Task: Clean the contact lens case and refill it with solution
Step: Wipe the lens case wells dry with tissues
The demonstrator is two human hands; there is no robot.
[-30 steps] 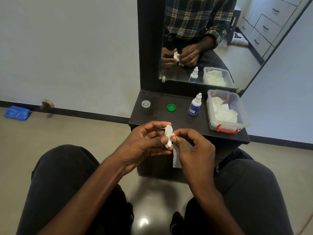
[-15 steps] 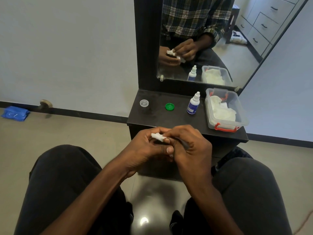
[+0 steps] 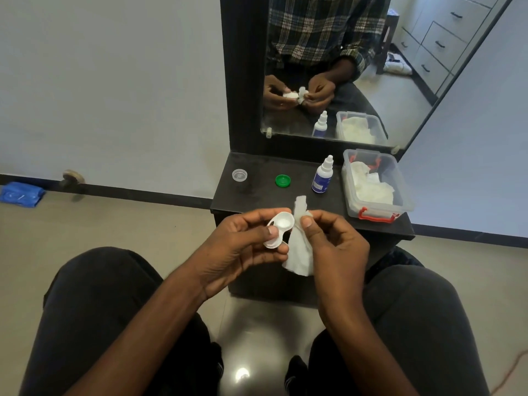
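Left hand pinched the white contact lens case between thumb and curled fingers, open wells facing up, held above the near edge of the dark shelf; right hand pinched a crumpled white tissue just beside the case, barely touching it. On the shelf behind stood a solution bottle, a green cap left of it and a clear cap further left, well apart. A clear box with red latches held tissues at the right, below the mirror.
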